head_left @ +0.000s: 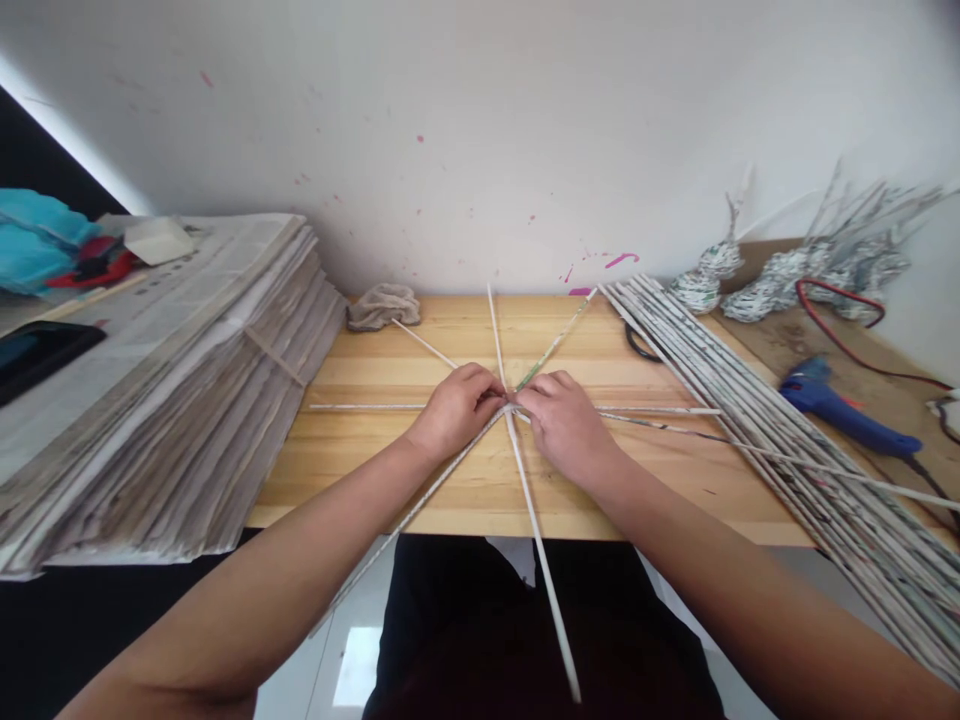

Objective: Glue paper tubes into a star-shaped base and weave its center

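Note:
Several thin rolled-paper sticks (536,520) cross at one centre on the wooden table (450,510) and spread out like spokes. At that crossing my left hand (459,408) is closed, thumb and fingers pinching the paper sticks from the left. From the right, my right hand (562,415) is also closed on the sticks at the same spot. One greenish stick (555,345) points away to the upper right, and another stick (420,500) runs under my left forearm past the table's front edge. My fingers partly hide the crossing itself.
At left stands a tall newspaper stack (277,330), with a phone (49,355) on it. A grey cloth (384,306) lies near the wall. To the right are a bundle of paper sticks (757,430), a blue glue gun (847,410) and woven paper pieces (780,280).

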### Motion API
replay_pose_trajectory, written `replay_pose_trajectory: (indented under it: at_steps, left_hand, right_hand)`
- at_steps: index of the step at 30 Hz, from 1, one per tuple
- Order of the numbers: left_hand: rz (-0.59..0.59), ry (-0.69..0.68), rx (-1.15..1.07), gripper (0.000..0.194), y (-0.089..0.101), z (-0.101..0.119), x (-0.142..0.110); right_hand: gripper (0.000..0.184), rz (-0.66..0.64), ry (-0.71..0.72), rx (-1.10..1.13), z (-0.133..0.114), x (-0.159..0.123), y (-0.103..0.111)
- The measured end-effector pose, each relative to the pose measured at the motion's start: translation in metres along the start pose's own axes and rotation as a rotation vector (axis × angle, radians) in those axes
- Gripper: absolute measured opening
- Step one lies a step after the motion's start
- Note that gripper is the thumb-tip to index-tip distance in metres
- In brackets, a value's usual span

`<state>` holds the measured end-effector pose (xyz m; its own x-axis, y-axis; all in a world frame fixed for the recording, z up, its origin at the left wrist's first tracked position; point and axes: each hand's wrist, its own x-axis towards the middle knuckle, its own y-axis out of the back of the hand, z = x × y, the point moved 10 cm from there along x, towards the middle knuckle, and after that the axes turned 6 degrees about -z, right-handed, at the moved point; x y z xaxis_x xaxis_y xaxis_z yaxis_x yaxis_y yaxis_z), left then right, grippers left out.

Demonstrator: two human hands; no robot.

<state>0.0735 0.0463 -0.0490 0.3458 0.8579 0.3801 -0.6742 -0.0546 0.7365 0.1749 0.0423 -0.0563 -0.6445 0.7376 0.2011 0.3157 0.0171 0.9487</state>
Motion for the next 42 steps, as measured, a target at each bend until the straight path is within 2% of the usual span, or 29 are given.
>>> replay_pose_trajectory:
  at_steps: [5, 11, 14, 17, 19, 27, 38, 42]
  left_hand:
    - [0.004, 0.023, 0.001, 0.003, 0.000, -0.001, 0.000]
    - [-0.025, 0.044, -0.065, 0.003, 0.001, -0.008, 0.000]
    - [-0.083, 0.021, -0.152, 0.012, -0.002, -0.011, 0.000]
    - [-0.090, 0.009, -0.173, 0.027, -0.003, -0.012, -0.001]
    - [-0.078, 0.005, -0.161, 0.031, -0.002, -0.013, -0.002]
    - [0.021, -0.087, 0.056, 0.016, 0.005, -0.002, -0.003]
    - [0.027, -0.149, 0.113, 0.017, 0.004, 0.007, -0.004]
    - [0.032, -0.151, 0.124, 0.018, 0.005, 0.008, -0.004]
  right_hand:
    - [0.035, 0.040, 0.044, 0.047, 0.001, -0.001, 0.001]
    - [0.030, -0.002, -0.005, -0.013, 0.003, 0.000, -0.002]
    - [0.031, 0.000, -0.021, 0.013, 0.004, -0.001, -0.001]
    - [0.032, -0.004, -0.025, 0.041, 0.005, -0.001, -0.001]
    - [0.032, -0.003, -0.025, 0.046, 0.005, 0.000, -0.001]
    - [0.032, -0.045, -0.002, 0.049, 0.005, 0.004, -0.002]
    - [0.028, -0.025, 0.008, 0.029, 0.004, 0.000, 0.000]
    - [0.028, -0.043, -0.041, -0.011, 0.004, -0.001, 0.001]
